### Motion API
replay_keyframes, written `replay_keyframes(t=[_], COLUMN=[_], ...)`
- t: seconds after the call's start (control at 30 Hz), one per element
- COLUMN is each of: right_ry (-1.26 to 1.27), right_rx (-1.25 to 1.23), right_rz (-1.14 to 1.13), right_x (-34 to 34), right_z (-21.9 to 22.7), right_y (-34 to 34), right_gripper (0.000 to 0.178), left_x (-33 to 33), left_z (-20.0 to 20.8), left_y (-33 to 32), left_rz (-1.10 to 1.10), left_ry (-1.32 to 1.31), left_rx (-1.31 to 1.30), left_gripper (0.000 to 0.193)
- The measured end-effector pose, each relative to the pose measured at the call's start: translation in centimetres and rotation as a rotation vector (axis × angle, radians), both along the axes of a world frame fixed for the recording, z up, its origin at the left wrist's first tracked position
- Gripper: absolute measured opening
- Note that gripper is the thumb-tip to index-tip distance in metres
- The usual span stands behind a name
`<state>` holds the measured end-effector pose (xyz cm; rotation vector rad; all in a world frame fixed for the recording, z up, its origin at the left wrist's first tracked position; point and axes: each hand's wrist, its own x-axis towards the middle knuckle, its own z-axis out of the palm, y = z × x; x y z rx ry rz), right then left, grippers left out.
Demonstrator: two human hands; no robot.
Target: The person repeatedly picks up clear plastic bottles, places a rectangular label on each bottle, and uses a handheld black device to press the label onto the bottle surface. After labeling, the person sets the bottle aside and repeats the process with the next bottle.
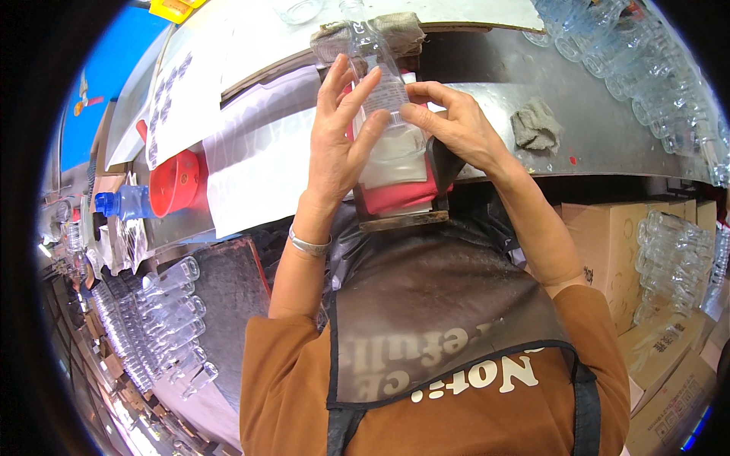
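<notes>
A clear glass bottle (404,143) lies in front of me, its neck pointing away and a printed patch on its side. Beneath it is a small wooden stand (403,221) padded with pink cloth (397,197) and a white layer. The bottle's neck end rests by a folded grey cloth (403,27). On the bottle's left, my left hand (338,133) has its fingers spread, the thumb at the printed patch; whether it presses there I cannot tell. My right hand (461,128) grips the bottle's right side, thumb and forefinger at the patch's edge.
White sheets (255,156) cover the bench at left, beside a red tub (176,184) and a blue-capped bottle (125,203). A grey rag (537,125) lies on the metal bench at right. Clear glassware (646,83) lines the far right; more glasses (171,323) stand lower left. Cardboard boxes (597,247) sit right.
</notes>
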<state>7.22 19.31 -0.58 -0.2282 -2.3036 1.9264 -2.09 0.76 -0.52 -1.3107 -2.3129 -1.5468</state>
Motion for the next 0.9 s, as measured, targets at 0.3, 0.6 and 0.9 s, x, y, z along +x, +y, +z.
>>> replay_keyframes(t=[0.3, 0.6, 0.9], right_ry=[-0.022, 0.129, 0.358], right_rx=[-0.512, 0.057, 0.419], right_rz=[-0.219, -0.083, -0.237], right_x=[0.1, 0.2, -2.6], right_z=[-3.3, 2.7, 4.4], right_y=[3.7, 2.3, 2.0], right_gripper=[0.042, 0.027, 0.026], left_x=[0.2, 0.1, 0.2], left_z=[0.3, -0.1, 0.0], left_y=[0.1, 0.0, -0.1], left_rz=[0.007, 0.007, 0.02], left_ry=[-0.003, -0.002, 0.004], left_rx=[-0.002, 0.003, 0.014], left_gripper=[0.048, 0.048, 0.062])
